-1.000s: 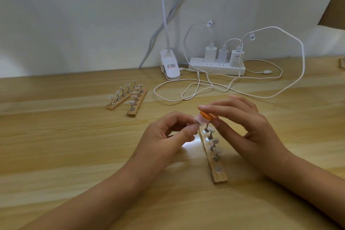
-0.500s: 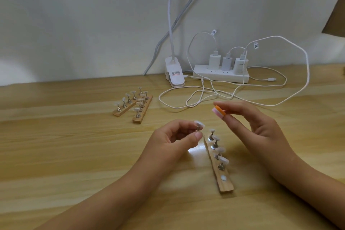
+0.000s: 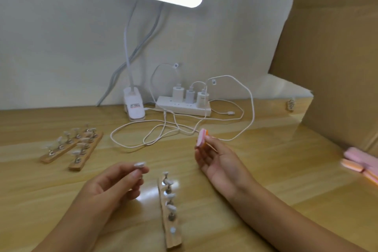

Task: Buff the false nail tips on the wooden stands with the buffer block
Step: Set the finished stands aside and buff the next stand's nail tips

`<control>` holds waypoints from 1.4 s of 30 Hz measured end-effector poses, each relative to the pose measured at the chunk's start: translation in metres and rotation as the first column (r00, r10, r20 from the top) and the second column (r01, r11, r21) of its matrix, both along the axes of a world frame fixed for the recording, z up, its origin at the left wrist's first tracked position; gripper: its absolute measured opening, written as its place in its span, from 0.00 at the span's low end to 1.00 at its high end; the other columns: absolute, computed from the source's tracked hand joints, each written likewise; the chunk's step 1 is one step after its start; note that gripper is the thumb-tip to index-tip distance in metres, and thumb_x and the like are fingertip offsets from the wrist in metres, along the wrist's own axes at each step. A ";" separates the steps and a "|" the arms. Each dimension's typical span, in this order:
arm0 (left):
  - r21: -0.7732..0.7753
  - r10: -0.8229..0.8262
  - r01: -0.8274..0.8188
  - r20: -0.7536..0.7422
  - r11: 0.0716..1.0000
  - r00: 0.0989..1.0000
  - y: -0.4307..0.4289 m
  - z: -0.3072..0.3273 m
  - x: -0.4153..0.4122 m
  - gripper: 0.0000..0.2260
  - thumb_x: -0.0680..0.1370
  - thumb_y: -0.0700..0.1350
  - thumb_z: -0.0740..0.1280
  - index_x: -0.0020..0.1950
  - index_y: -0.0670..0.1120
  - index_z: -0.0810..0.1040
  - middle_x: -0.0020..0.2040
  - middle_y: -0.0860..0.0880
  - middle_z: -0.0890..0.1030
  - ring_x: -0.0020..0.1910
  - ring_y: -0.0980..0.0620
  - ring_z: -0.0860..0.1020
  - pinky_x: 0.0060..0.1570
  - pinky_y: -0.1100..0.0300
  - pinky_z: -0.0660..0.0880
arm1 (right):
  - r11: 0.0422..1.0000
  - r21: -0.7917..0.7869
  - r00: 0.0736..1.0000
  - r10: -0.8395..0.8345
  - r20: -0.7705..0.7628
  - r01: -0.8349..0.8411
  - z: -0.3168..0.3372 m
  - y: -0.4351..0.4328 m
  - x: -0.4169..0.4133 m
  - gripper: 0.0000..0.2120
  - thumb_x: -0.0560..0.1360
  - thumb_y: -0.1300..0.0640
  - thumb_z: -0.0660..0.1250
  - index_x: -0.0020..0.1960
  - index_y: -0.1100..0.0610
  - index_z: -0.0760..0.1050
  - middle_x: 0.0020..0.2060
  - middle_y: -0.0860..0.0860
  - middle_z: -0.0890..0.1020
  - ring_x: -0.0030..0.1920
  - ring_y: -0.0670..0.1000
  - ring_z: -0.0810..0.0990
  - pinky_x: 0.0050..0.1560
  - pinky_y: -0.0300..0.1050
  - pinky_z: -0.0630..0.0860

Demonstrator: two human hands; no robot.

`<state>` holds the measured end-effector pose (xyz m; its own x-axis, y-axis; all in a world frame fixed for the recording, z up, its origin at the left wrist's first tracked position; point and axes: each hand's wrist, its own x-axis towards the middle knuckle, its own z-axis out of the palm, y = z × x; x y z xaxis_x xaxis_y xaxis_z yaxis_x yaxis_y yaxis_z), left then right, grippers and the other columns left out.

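Observation:
My left hand (image 3: 114,184) pinches a small metal peg with a pale nail tip (image 3: 139,164) on top, lifted off the stand. A wooden stand (image 3: 171,229) lies between my hands, carrying several pegs with nail tips (image 3: 169,182); one spot near its front end shows only a bare metal dot. My right hand (image 3: 216,159) is turned palm up to the right of the stand and holds a small pink and orange buffer block (image 3: 201,137) at its fingertips, away from the tip.
Two more wooden stands (image 3: 81,156) with nail tips lie at the left. Behind are a clip lamp base (image 3: 134,107), a power strip (image 3: 184,106) with chargers and looping white cables (image 3: 163,129). More buffer blocks (image 3: 360,161) lie at the right by a cardboard box (image 3: 331,63).
My right hand has drawn the buffer block away from the nail tip to the right and turned palm up. My head has tilted up, bringing the lamp into view.

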<state>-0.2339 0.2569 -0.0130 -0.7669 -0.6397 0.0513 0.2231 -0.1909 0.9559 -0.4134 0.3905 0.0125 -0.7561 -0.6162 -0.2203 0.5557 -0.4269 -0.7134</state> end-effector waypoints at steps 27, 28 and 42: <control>-0.119 -0.061 0.069 0.071 0.990 0.996 0.013 0.014 0.005 0.09 0.64 0.47 0.72 0.43 0.48 0.86 0.35 0.51 0.82 0.33 0.58 0.78 0.36 0.69 0.74 | 0.980 0.153 0.055 0.147 -0.988 0.126 -0.008 0.012 0.037 0.14 0.77 0.64 0.69 0.60 0.54 0.81 0.52 0.47 0.80 0.56 0.49 0.80 0.58 0.37 0.74; -0.135 -0.078 0.087 0.073 0.987 0.994 0.014 0.015 0.006 0.09 0.66 0.47 0.73 0.43 0.47 0.86 0.35 0.52 0.82 0.34 0.58 0.78 0.36 0.69 0.74 | 0.983 0.134 -0.021 0.138 -0.990 0.124 -0.009 0.012 0.037 0.15 0.76 0.65 0.69 0.61 0.55 0.81 0.52 0.48 0.80 0.56 0.49 0.80 0.58 0.37 0.74; -0.268 -0.140 0.164 0.109 0.949 0.984 0.011 0.011 0.013 0.02 0.71 0.51 0.71 0.41 0.55 0.82 0.39 0.55 0.81 0.40 0.59 0.77 0.44 0.66 0.74 | 0.965 0.044 -0.399 0.148 -0.905 0.259 -0.006 0.015 0.045 0.14 0.77 0.57 0.64 0.60 0.53 0.80 0.53 0.49 0.79 0.53 0.51 0.79 0.54 0.44 0.74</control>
<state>-0.2211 0.2676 -0.0015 -0.8633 -0.4858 0.1368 0.1251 0.0566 0.9905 -0.3683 0.4055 0.0068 -0.0517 -0.6589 0.7505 -0.9600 -0.1744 -0.2192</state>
